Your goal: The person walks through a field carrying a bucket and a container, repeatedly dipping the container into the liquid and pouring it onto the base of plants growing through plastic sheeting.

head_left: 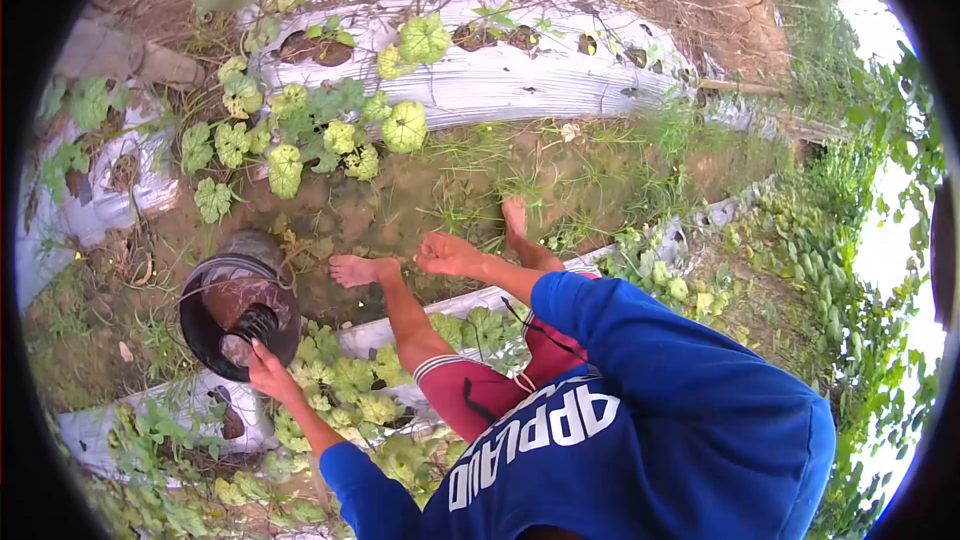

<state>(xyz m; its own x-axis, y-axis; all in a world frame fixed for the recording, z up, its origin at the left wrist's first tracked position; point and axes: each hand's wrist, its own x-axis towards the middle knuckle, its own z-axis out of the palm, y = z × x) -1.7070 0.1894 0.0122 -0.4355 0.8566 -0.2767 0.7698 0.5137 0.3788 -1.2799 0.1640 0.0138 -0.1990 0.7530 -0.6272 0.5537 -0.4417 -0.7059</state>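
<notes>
My left hand (265, 370) is closed around the near end of a dark ribbed cup (258, 322), which lies tilted inside the mouth of a black bucket (190, 325). Brownish liquid shows inside the bucket, and a thin handle crosses its rim. The bucket stands on the soil path beside yellowing leafy plants. My right hand (445, 255) is raised above the path near my bare feet, its fingers curled inward. Whether anything small is inside those fingers is hidden.
Plastic-covered beds (520, 75) with planting holes run along both sides of the soil path (480, 170). Yellow-green vines (285, 170) spill over the far bed's edge toward the path. More leafy plants (360, 375) grow close by my left arm.
</notes>
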